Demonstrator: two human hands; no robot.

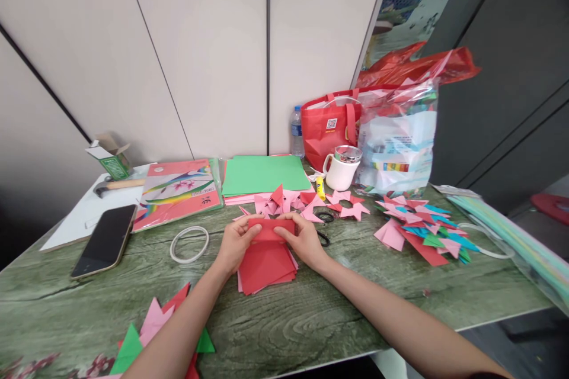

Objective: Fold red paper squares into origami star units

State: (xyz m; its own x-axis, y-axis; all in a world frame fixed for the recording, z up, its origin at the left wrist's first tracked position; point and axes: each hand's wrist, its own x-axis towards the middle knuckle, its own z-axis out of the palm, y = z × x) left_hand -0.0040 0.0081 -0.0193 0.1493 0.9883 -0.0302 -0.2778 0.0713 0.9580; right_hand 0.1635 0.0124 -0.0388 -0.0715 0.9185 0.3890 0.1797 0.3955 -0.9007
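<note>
Both hands (235, 244) (306, 244) pinch folded red paper (271, 232); a clear bag (395, 151) holds coloured pieces (412, 104).

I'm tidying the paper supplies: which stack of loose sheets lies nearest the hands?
The small red-topped stack, right by the left hand and right hand; the larger green-topped stack lies farther back, near the pale panels.

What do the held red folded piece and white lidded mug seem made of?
Red folded piece: likely matte paper, being flat and glare-free. White lidded mug: ceramic or plastic, smooth surface fits both; shiny silver lid: possibly metal, given reflections.
</note>
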